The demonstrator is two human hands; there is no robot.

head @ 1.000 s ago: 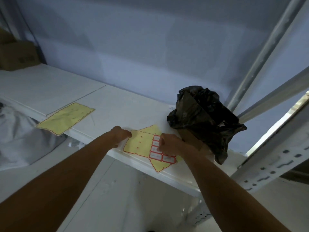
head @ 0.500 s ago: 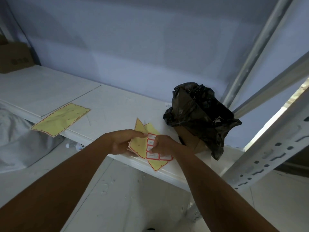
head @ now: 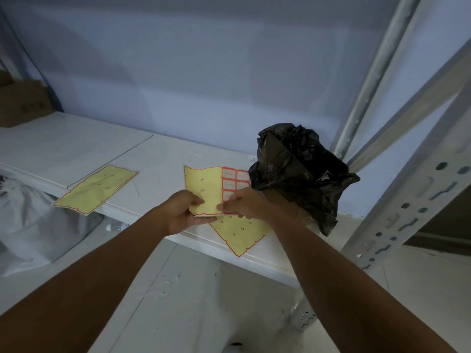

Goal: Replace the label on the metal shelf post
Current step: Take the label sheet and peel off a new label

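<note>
Up comes the label sheet (head: 204, 189), lifted off the white shelf (head: 163, 161) where it lay flat a second ago and now held facing the camera at centre frame! That uncovers a second yellow backing sheet (head: 239, 233) lying beneath it on the shelf edge, and it means a fresh label is probably about to be peeled. Largest first: the metal shelf post (head: 407, 207), slotted and pale, slants down the right side of the frame, well apart from the hands, and no label shows on it here. Next, a black bag (head: 300, 174) sits right of centre, lining what looks like a brown box; its contents are hidden. At left, a spent yellow sheet (head: 96, 189) lies over the shelf lip, and a cardboard box (head: 23, 105) sits upper left, closed to view. Now the hands: the left hand (head: 181, 212) pinches the sheet's lower edge, fingers closed on it, while the right hand (head: 244, 202) has fingertips pressed together at the red-bordered labels (head: 235, 179), seemingly picking at one.
</note>
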